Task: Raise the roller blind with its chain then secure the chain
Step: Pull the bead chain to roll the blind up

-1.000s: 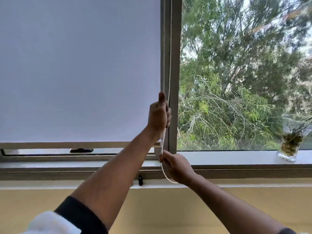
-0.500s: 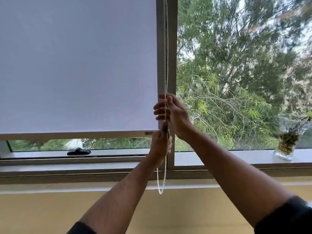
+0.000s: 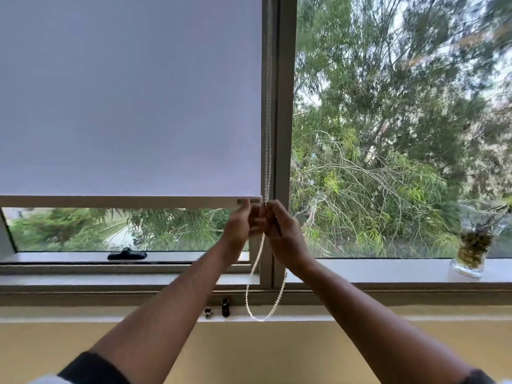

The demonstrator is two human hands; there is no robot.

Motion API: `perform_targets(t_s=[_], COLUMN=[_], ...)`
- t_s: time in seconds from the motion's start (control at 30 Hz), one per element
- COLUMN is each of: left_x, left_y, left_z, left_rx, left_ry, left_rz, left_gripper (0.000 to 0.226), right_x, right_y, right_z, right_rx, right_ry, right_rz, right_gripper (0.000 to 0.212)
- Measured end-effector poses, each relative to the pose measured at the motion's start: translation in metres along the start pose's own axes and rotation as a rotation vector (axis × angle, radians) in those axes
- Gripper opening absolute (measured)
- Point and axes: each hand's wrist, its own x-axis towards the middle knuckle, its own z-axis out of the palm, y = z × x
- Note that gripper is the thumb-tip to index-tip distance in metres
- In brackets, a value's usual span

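A white roller blind (image 3: 130, 95) covers most of the left window pane. Its bottom bar (image 3: 110, 201) hangs well above the sill, with a strip of glass showing below. A white bead chain (image 3: 267, 134) runs down the grey window post and loops low (image 3: 263, 317) near the ledge. My left hand (image 3: 239, 223) and my right hand (image 3: 282, 231) meet side by side just below the bar's right end. Both close on the chain there, though motion blur smears the fingers.
A black window latch (image 3: 127, 255) lies on the lower frame at the left. Two small dark fittings (image 3: 225, 307) sit on the ledge by the chain loop. A glass vase with greenery (image 3: 472, 245) stands on the sill at the far right. A yellow wall lies below.
The blind's bottom bar has risen, uncovering more glass. My left hand went down and came back up; my right hand rose from the sill, and both now meet on the chain.
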Motion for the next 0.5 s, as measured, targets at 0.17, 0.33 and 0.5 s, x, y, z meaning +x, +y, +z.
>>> perform_targets(t_s=[0.17, 0.33, 0.5], left_x=[0.02, 0.027, 0.018], left_y=[0.089, 0.141, 0.126], left_z=[0.013, 0.03, 0.045], left_rx=[-0.067, -0.061, -0.132], left_ry=[-0.062, 0.045, 0.207], left_rz=[0.168, 0.224, 0.281], left_gripper=[0.07, 0.054, 0.061], right_x=[-0.022, -0.042, -0.04], right_y=[0.015, 0.03, 0.038], right_z=[0.011, 0.014, 0.003], right_rx=[-0.159, -0.293, -0.429], right_ry=[-0.059, -0.166, -0.285], right_rz=[-0.057, -0.094, -0.075], right_gripper=[0.016, 0.014, 0.018])
